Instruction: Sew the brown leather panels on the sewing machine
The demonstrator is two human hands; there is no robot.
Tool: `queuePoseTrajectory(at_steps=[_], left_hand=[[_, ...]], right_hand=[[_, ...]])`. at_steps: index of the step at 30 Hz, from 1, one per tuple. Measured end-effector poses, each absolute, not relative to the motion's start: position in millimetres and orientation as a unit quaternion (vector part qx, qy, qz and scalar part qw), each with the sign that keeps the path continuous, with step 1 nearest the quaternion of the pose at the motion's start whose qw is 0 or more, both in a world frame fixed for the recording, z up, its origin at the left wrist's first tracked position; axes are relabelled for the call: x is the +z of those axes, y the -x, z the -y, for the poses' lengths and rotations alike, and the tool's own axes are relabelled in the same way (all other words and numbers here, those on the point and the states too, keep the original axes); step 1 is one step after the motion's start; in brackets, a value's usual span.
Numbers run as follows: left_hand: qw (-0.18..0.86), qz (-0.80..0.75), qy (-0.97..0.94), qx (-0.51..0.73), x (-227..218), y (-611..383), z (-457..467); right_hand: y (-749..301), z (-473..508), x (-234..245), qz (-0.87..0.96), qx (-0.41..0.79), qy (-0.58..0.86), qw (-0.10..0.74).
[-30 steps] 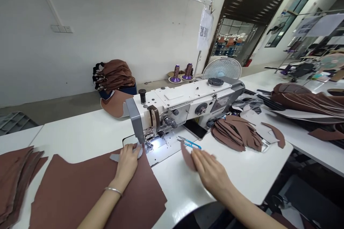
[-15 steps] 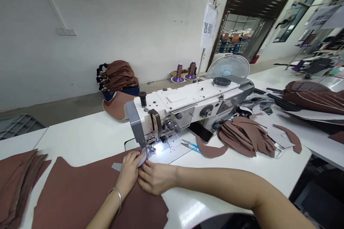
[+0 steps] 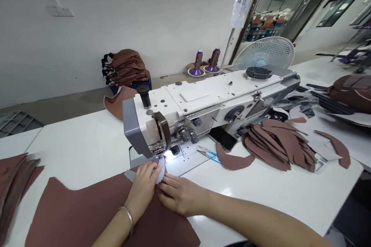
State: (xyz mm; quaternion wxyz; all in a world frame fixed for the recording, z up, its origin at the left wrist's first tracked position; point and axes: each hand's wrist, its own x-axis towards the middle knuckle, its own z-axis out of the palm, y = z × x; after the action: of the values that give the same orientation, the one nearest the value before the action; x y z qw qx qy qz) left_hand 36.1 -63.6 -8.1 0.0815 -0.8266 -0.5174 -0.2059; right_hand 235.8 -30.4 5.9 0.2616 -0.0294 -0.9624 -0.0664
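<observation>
The brown panel [image 3: 87, 212] and grey strip [image 3: 160, 175] at the lit stitching end of the sewing machine [image 3: 203, 100]. The strip, on the panel's far edge, now reaches up to the presser-foot area rather than stopping just left of it; I judge the work to be in position for stitching, though I cannot tell whether the foot bears on it. My right hand [image 3: 181, 196] is now beside my left; the curved piece [image 3: 235, 161] it touched a second ago lies unheld on the bench [image 3: 82, 139], just beside the blue snips [image 3: 210, 155]. My left hand [image 3: 145, 181] comes from the near left, palm down, fingers close together and pressing on the strip. My right forearm crosses from the near right, its fingers bent and gathered at the strip's near right side; I cannot tell whether either hand pinches an edge.
</observation>
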Motion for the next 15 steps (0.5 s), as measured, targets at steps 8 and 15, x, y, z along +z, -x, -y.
queuePoseTrajectory(at_steps=[8, 15], left_hand=[[0.081, 0.517, 0.827, -0.207, -2.7, -38.6, 60.1], [0.071, 0.523, 0.822, -0.216, -5.3, -38.6, 56.4]], right_hand=[[-236.2, 22.9, 3.6, 0.96, -0.04, 0.035, 0.274], [-237.1, 19.6, 3.0, 0.964, -0.031, 0.041, 0.259]])
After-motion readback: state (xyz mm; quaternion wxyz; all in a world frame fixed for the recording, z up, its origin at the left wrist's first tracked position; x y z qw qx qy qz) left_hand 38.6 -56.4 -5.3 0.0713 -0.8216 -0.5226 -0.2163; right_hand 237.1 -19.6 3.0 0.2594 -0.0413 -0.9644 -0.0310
